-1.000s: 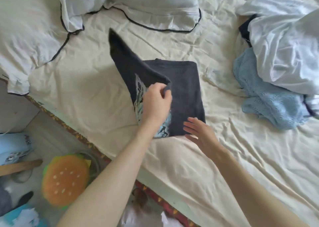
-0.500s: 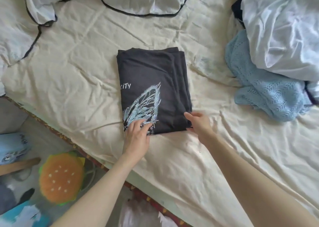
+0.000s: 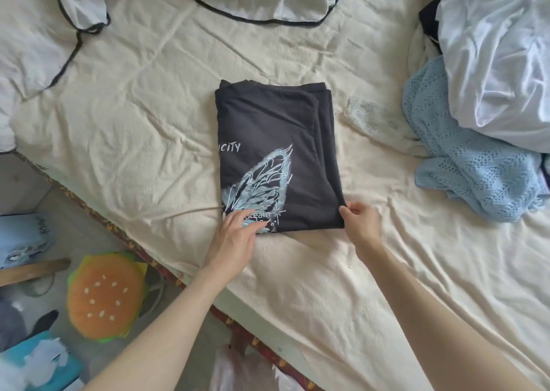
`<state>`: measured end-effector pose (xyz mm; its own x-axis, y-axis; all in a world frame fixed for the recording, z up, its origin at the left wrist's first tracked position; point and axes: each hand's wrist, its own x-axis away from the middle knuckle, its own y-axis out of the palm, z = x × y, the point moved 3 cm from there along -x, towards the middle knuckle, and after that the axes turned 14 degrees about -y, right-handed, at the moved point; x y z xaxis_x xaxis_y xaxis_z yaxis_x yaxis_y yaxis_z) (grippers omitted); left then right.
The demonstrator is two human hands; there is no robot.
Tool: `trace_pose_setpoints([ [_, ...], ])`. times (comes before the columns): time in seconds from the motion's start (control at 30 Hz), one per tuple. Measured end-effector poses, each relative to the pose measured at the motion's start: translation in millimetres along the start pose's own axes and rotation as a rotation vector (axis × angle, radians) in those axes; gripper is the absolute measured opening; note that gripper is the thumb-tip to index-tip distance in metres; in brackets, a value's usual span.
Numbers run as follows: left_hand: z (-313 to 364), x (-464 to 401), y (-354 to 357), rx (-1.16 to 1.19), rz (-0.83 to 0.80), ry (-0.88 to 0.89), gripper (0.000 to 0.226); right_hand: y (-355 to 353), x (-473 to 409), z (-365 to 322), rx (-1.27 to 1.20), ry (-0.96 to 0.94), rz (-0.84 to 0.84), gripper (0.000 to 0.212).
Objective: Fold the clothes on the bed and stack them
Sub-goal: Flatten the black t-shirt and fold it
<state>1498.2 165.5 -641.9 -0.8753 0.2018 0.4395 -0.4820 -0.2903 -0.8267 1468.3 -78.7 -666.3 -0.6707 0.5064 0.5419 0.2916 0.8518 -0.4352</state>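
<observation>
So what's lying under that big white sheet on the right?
A light blue knitted garment sticks out from beneath the white sheet, and a dark piece of cloth shows at its upper edge. How far either runs underneath, or what else is there, is covered.

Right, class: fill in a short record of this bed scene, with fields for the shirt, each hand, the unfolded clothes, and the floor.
shirt: dark T-shirt with butterfly print, folded, flat on the bed sheet
left hand: left hand, fingers straight, pressing the shirt's near left corner
right hand: right hand pinches the near right corner
unfolded: light blue knit and white garment heaped at right
floor: burger-shaped cushion
</observation>
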Motion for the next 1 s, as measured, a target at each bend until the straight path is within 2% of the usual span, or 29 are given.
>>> trace_pose_setpoints([
  [0.1,-10.2,-1.4,-2.6,0.107,0.072,-0.156,0.030,0.4,-2.0,5.5,0.040,0.028,-0.027,0.011],
  [0.2,-27.1,-6.6,-4.9,0.393,0.145,-0.491,0.034,2.7,-3.8,5.7,0.046,0.033,-0.027,0.012],
  [0.3,-39.4,-17.9,-4.0,0.657,0.070,-0.757,0.034,4.3,-4.8,1.6,-0.080,0.046,-0.034,0.037],
  [0.37,-43.6,-23.6,-4.6,0.646,-0.001,-0.781,0.032,5.7,-7.1,-1.8,-0.037,0.020,-0.106,0.046],
  [0.47,-48.1,-25.6,-5.1,0.617,-0.143,-0.751,0.014,5.5,-10.6,-2.4,0.019,0.085,-0.139,0.045],
  [0.57,-49.2,-19.4,-8.6,0.868,-0.263,-0.818,0.015,3.0,-5.2,-5.9,-0.020,0.172,-0.164,0.044],
  [0.6,-47.7,-16.9,-11.4,0.949,-0.276,-0.839,0.014,2.2,-1.1,-8.7,-0.052,0.183,-0.169,0.039],
  [0.67,-43.5,-10.3,-18.5,1.117,-0.270,-0.872,0.009,-1.3,8.5,-13.2,-0.131,0.177,-0.169,0.018],
  [0.73,-42.6,2.7,-25.4,1.203,-0.264,-0.912,0.008,-7.1,22.9,-13.8,-0.227,0.182,-0.173,0.011],
  [1.0,-58.1,118.7,-10.3,1.164,-0.514,-1.165,0.016,-39.9,129.1,50.9,-0.183,0.451,-0.260,0.015],
])
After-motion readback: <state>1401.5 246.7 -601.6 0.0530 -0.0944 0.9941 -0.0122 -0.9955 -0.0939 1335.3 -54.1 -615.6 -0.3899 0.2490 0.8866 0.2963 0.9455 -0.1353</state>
